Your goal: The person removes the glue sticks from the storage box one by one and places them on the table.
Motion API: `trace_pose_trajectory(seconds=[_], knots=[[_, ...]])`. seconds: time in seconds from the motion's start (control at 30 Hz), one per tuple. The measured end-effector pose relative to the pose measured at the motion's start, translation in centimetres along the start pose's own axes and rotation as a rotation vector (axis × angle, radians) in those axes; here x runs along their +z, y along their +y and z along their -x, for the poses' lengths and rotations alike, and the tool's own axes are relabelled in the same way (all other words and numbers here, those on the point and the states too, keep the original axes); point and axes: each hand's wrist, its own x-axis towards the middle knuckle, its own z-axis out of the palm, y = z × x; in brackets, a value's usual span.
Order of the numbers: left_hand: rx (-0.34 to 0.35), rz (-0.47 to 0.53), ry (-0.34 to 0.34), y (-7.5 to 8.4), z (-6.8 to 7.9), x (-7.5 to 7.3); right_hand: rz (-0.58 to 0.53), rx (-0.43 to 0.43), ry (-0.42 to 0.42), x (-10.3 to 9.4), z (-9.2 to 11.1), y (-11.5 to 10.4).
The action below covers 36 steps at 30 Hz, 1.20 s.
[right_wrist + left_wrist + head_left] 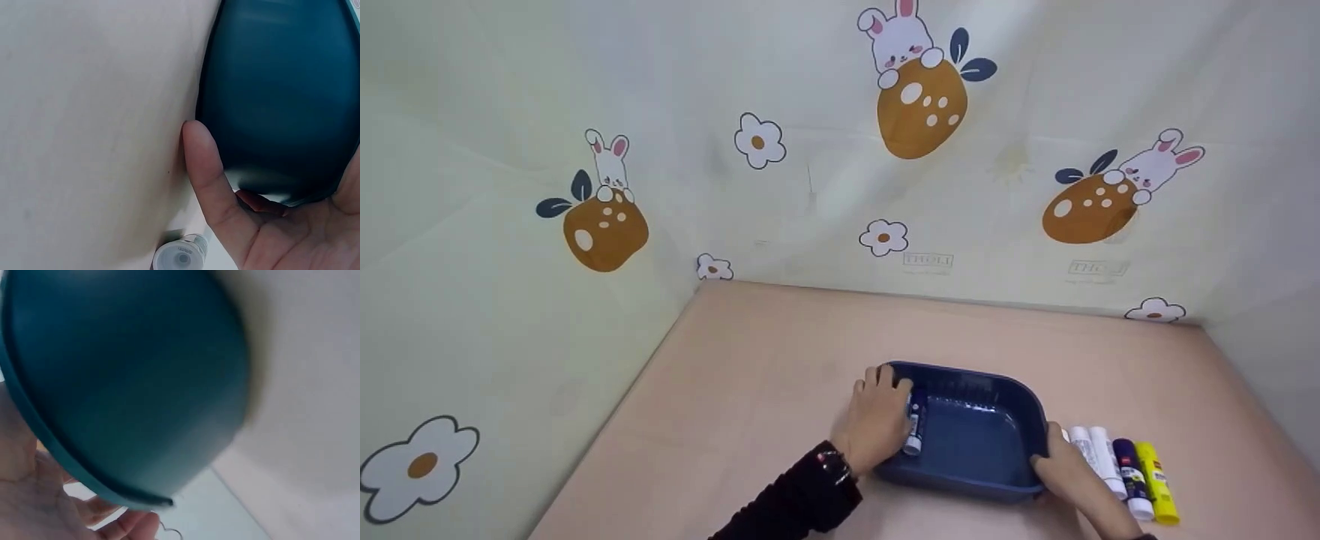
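Left hand (877, 420) was curled over the tray's (975, 442) nine-o'clock rim, its three-o'clock side pinched by the right hand (1065, 465). Through tilting, the glue stick (914, 429) inside might have been rolled; through sliding, the outside sticks (1132, 476) at four o'clock might have been scattered.

Flat, pale pinkish-beige tabletop (765, 337), extending beneath and beyond the grip. Smooth, pale cream sheet wall (825, 82), upright beyond the grip along the tabletop's far edge; a matching left wall (472, 300) and a plain, pale right wall (1275, 367) flank the grip. Printed motifs beyond and left of the grip: white rabbits on orange-brown, white-spotted fruits (606, 229), dark-outlined white flowers (760, 141); low beyond the grip, faint boxed lettering (928, 260). Lighting diffuse, with soft creases across the far sheet.
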Motion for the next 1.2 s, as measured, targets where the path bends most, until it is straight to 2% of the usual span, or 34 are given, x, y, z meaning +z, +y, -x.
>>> trace_pose_trajectory(seconds=[0.1,0.33,0.53,0.67,0.77,0.97,1.07,1.2], knots=[[0.036,-0.033,-0.015,0.7,0.1,-0.1,-0.004,0.0,0.008,0.0,0.0,0.0],[0.081,-0.032,-0.121,1.8,0.0,0.5,-0.073,0.028,0.003,0.1,0.2,-0.1],[0.062,-0.021,-0.184,2.2,0.0,0.9,-0.06,0.018,0.012,0.1,0.3,-0.2],[0.067,-0.03,-0.195,2.3,-0.1,1.0,-0.089,0.032,0.012,0.1,0.3,-0.2],[0.078,-0.048,-0.21,2.5,-0.3,1.0,-0.067,0.023,0.013,0.0,0.3,-0.2],[0.087,-0.084,-0.287,3.0,-0.6,1.2,-0.057,0.028,0.005,0.1,0.3,-0.2],[0.088,-0.1,-0.291,3.1,-0.7,1.3,-0.076,0.039,-0.001,0.1,0.3,-0.2],[0.086,-0.092,-0.239,3.1,-0.7,1.6,-0.066,0.035,-0.001,0.1,0.3,-0.3]])
